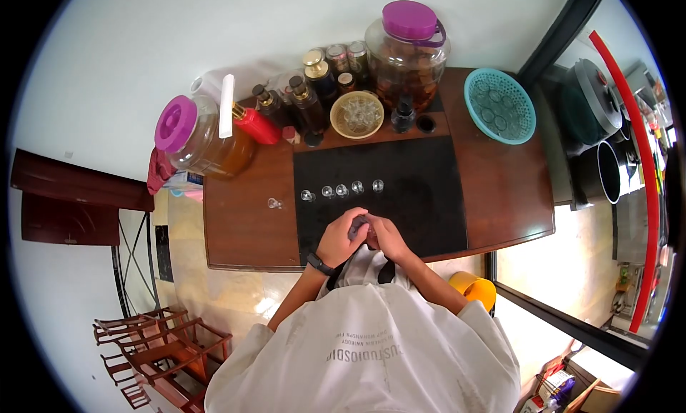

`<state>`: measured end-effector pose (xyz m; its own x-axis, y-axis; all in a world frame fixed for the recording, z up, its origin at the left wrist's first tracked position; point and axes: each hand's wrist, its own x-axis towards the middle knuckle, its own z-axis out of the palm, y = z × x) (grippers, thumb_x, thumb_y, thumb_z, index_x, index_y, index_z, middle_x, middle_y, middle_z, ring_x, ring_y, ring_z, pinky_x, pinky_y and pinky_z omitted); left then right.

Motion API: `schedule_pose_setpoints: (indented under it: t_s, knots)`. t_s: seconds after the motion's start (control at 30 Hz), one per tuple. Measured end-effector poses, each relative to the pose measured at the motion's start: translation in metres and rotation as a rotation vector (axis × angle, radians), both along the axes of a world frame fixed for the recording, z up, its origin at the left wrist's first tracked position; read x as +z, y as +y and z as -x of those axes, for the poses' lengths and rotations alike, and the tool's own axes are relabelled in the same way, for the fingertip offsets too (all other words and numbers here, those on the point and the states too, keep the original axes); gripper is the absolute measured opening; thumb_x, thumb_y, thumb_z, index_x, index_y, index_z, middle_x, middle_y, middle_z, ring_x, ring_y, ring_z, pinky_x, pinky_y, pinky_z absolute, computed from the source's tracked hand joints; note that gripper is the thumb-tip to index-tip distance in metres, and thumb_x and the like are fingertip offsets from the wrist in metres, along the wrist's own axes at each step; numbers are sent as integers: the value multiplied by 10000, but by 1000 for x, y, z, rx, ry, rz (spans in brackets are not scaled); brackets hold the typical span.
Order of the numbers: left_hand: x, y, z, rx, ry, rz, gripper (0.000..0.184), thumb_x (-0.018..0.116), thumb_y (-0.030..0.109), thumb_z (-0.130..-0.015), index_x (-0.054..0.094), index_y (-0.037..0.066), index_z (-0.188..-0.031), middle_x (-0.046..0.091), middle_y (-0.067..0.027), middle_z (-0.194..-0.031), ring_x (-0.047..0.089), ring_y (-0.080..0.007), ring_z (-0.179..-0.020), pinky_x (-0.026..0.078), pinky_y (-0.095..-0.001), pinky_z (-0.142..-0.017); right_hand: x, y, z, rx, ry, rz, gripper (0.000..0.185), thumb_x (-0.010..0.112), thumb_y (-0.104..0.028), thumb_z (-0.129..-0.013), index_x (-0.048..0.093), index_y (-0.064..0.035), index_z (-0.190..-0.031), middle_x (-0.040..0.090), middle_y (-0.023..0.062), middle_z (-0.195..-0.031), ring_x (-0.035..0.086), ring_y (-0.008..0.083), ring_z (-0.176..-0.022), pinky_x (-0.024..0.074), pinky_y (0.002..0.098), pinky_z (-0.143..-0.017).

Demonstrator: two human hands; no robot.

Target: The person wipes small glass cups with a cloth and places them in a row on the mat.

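Observation:
My left hand point(341, 240), with a dark watch on its wrist, and my right hand point(387, 237) meet at the front edge of the black mat point(421, 198). Their fingers are curled together around a small dark grey thing point(358, 226), mostly hidden and too unclear to name. Beyond them, several small clear glasses point(341, 190) stand in a row across the mat. Another small glass point(275, 203) is on the brown wood left of the mat.
Behind the mat are a basket of glasses point(357, 131), dark bottles point(309, 107), a red bottle point(257, 127) and two big purple-lidded jars point(207, 138). A turquoise basket point(530, 118) holds glasses at the right. Wooden chairs point(168, 349) are at lower left.

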<state>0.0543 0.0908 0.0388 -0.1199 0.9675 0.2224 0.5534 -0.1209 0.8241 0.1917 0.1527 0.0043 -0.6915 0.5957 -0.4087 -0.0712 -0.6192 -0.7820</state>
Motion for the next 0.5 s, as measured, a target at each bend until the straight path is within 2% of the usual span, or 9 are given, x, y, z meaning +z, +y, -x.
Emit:
schedule_pose_setpoints:
  t_s: [0.03, 0.17, 0.2, 0.27, 0.33, 0.37, 0.4, 0.47, 0.5]
  knots:
    - [1, 1, 1, -21, 49, -13, 331, 598, 142, -863, 495, 24, -1154, 628, -180, -993, 631, -347, -882, 507, -350, -756, 7, 0, 0, -15, -16, 1, 308, 407, -235, -939, 494, -62, -700, 436, -18, -563, 393, 79, -467, 329, 242, -437]
    - [0, 1, -4, -6, -53, 59, 308, 598, 146, -861, 511, 37, -1135, 629, -171, -978, 633, -324, -872, 505, -351, -751, -2, -3, -1, -93, 25, -10, 246, 417, -192, -930, 496, -42, -752, 446, -18, -581, 406, 76, -474, 337, 248, -436]
    - [0, 1, -5, 36, -168, 152, 291, 584, 161, -875, 514, 42, -1131, 629, -167, -970, 640, -300, -866, 502, -341, -743, -6, -5, 1, -94, 24, -10, 246, 417, -192, -930, 496, -42, -752, 446, -18, -581, 406, 76, -474, 337, 248, -436]
    - [-2, 1, -5, 78, -283, 243, 275, 571, 176, -889, 518, 47, -1126, 630, -163, -962, 648, -276, -860, 499, -331, -735, -12, -9, 5, -190, -217, -561, 202, 445, -163, -922, 496, -26, -783, 491, 37, -574, 468, 152, -473, 379, 294, -451]
    - [-7, 3, -5, 84, -340, 265, 246, 529, 199, -919, 524, 55, -1119, 628, -126, -931, 631, -190, -841, 480, -296, -735, 3, -7, 2, -166, -290, -637, 176, 478, -149, -904, 497, -23, -783, 512, 72, -586, 496, 201, -496, 398, 322, -471]
    - [-10, 4, -4, 84, -340, 264, 246, 529, 199, -919, 524, 55, -1119, 628, -126, -931, 631, -190, -841, 480, -296, -735, 8, -6, 1, -141, -362, -711, 155, 511, -134, -887, 499, -19, -783, 532, 107, -597, 523, 250, -519, 418, 351, -491]
    - [-12, 4, -5, 83, -381, 248, 239, 517, 200, -926, 527, 54, -1114, 623, -109, -920, 609, -163, -836, 471, -283, -743, 6, -6, 1, -139, -361, -712, 155, 511, -134, -887, 499, -19, -783, 532, 107, -597, 523, 250, -519, 418, 351, -491]
    - [-19, 4, -4, 84, -423, 232, 232, 505, 200, -932, 531, 53, -1109, 618, -92, -910, 586, -136, -830, 461, -271, -751, 3, -6, 1, -205, -351, -1024, 139, 562, -120, -851, 505, -26, -766, 543, 141, -615, 540, 305, -561, 432, 378, -516]
    - [-23, 3, -4, 80, -517, 257, 226, 497, 198, -935, 534, 52, -1104, 611, -83, -905, 567, -122, -833, 452, -260, -762, 4, -5, 0, -203, -352, -1025, 139, 562, -120, -851, 505, -26, -766, 543, 141, -615, 540, 305, -561, 432, 378, -516]
